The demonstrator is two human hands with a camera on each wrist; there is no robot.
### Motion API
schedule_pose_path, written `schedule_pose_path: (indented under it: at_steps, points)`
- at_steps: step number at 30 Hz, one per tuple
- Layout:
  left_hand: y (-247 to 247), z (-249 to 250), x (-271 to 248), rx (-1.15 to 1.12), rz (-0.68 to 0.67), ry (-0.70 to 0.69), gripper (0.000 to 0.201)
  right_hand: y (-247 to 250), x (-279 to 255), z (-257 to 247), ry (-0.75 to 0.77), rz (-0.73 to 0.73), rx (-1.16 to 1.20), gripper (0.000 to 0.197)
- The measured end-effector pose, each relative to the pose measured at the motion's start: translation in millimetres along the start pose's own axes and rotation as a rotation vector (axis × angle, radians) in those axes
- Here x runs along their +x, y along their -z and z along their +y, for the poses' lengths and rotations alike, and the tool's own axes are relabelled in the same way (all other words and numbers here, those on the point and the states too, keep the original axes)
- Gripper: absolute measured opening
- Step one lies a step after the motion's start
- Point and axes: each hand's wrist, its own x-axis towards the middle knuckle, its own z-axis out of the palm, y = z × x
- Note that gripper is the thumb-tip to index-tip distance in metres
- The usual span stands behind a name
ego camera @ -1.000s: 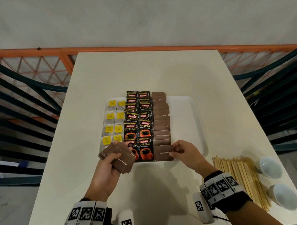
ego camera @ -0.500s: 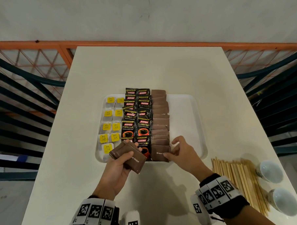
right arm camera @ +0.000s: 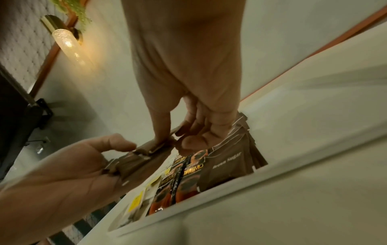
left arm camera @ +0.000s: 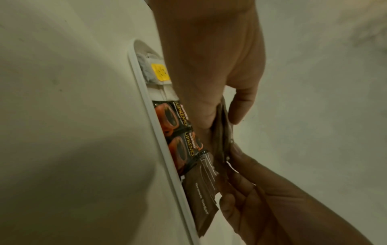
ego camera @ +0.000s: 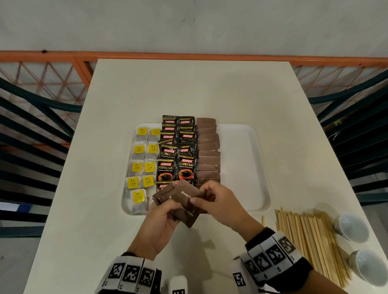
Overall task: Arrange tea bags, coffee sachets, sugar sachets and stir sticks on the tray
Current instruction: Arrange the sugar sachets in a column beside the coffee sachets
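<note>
table [ego camera: 195, 89] cream | two white cups [ego camera: 352, 227] near right edge | orange railing [ego camera: 184, 52] behind | wall lamp [right arm camera: 67, 41] lit

White table [ego camera: 186, 91], tray [ego camera: 245, 166], stir sticks [ego camera: 308, 235], two cups [ego camera: 352, 228]

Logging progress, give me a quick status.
Left hand holds sugar sachets; right hand pinches the top one. Tray part filled. Stir sticks untouched.

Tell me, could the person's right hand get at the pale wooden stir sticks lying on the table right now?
Probably yes, once freed. The right hand is pinching a brown sugar sachet off the left hand's stack. The pale wooden stir sticks lie uncovered on the white table beside that wrist, nothing between.
</note>
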Motion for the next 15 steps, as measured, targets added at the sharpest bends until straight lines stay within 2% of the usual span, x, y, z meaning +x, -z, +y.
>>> schedule_pose_path:
  at_steps: [4,9,11,15]
  points:
    - [2,0,1,-0.002,-0.011,0.015,0.045,13,9,-4,0.009,0.067,0.135,0.012]
    - [13,4,7,-0.11,0.031,-0.002,0.051,44,24,-6,-0.052,0.222,0.421,0.008]
    - [18,8,9,-0.129,0.043,-0.028,0.048,54,28,-2,-0.096,0.247,0.43,0.006]
    - [22,10,11,-0.113,0.067,-0.059,0.048,55,29,6,-0.176,0.194,0.343,0.006]
